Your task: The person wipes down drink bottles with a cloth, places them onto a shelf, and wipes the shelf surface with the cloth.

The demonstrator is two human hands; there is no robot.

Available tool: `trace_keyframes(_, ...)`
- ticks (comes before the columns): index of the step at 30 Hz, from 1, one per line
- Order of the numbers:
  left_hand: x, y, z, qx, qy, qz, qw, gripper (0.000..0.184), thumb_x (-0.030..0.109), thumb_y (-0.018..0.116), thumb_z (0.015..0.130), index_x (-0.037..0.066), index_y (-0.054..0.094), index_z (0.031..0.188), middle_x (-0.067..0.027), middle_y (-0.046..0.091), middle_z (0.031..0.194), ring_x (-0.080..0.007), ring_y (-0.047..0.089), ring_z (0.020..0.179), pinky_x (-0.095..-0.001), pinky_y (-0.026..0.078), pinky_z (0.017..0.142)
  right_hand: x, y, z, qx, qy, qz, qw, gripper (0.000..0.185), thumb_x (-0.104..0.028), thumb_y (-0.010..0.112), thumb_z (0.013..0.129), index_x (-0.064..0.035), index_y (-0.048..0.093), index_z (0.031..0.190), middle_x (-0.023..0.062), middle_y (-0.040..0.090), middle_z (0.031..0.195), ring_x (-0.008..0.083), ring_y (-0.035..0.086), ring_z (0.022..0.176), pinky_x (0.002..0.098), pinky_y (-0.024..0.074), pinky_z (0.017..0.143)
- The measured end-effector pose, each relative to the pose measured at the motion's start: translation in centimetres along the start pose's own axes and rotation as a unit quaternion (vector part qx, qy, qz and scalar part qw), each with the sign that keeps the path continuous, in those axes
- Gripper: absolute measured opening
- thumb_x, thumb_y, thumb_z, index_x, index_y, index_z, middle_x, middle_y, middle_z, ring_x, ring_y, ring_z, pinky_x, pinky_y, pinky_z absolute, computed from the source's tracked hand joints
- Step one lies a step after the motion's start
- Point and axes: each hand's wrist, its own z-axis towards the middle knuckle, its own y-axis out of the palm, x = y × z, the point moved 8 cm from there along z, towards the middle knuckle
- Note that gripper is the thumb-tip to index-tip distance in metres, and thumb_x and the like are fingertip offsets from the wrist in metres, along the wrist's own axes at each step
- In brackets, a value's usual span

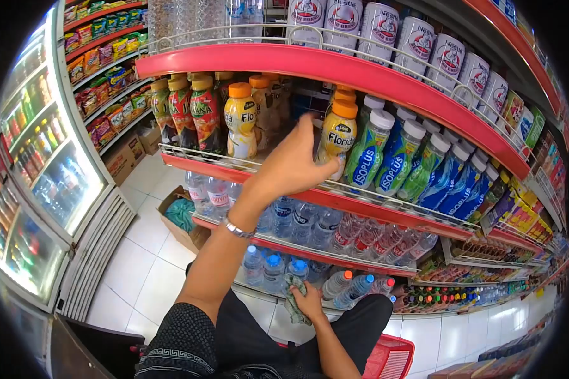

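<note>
My left hand, with a metal watch on the wrist, reaches into the middle shelf. Its thumb and fingers are spread in a C shape at the left side of a yellow Florida drink bottle with an orange cap. The thumb overlaps the lower part of that bottle; a firm hold is not visible. Left of the hand stands another Florida bottle, beside red-labelled juice bottles. Low down near my knee, my right hand is closed on a crumpled grey-green cloth.
Isoplus bottles line the shelf to the right. Nestle cans stand above, behind a wire rail. Water bottles fill the lower shelves. A glass-door fridge is at left, a cardboard box on the floor, and a red basket beside my leg.
</note>
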Motion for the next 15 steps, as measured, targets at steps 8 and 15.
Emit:
trace_keyframes(8,-3.1,3.4,-0.4,0.019,-0.004,-0.073,0.997,0.053,0.028,0.074,0.085,-0.004,0.048,0.119,-0.0214,0.064,0.103,-0.0260,0.065,0.090,-0.0366,0.052,0.078,3.0,0.5,-0.2,-0.009,0.008,0.015,1.000,0.050,-0.041,0.067,0.084,0.0049,0.063,0.103,0.0320,0.065,0.094,0.0463,0.064,0.093,0.0477,0.0489,0.078)
trace_keyframes(15,-2.9,3.6,-0.7,0.057,0.033,-0.097,0.993,0.043,0.023,0.070,0.090,-0.003,0.050,0.119,-0.0156,0.066,0.107,-0.0206,0.062,0.096,-0.0336,0.049,0.086,0.9,-0.5,-1.2,0.006,0.019,0.047,0.999,0.039,-0.033,0.067,0.084,0.0026,0.067,0.100,0.0229,0.068,0.086,0.0359,0.067,0.085,0.0427,0.0500,0.079)
